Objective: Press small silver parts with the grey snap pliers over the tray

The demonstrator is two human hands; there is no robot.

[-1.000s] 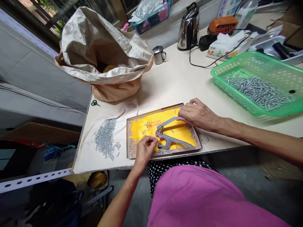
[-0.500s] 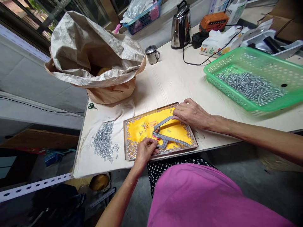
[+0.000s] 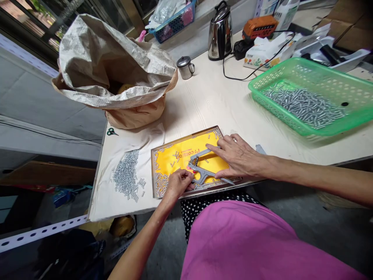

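Over a shallow tray (image 3: 186, 139) with a yellow printed lining lies a grey spring-handled pliers (image 3: 201, 171), its handles spread apart. My right hand (image 3: 240, 157) spans the two handles, index finger along the upper one and thumb at the lower. At the pliers' head, my left hand (image 3: 179, 182) is closed in a pinch; what sits between its fingertips is too small to make out. Small metal pins (image 3: 161, 183) are heaped in the tray's near left corner, and more lie scattered along its edges.
Left of the tray, a pile of metal pins (image 3: 126, 175) rests on white cloth near green-handled scissors (image 3: 112, 132). Behind stands a large open sack (image 3: 136, 112). A steel mug (image 3: 185, 68), a kettle (image 3: 220, 35) and a green basket (image 3: 303, 130) of pins occupy the back and right.
My right hand has gone from pinching the upper handle's end to spreading across both handles, thumb now at the lower one. My left hand stays at the pliers' head.
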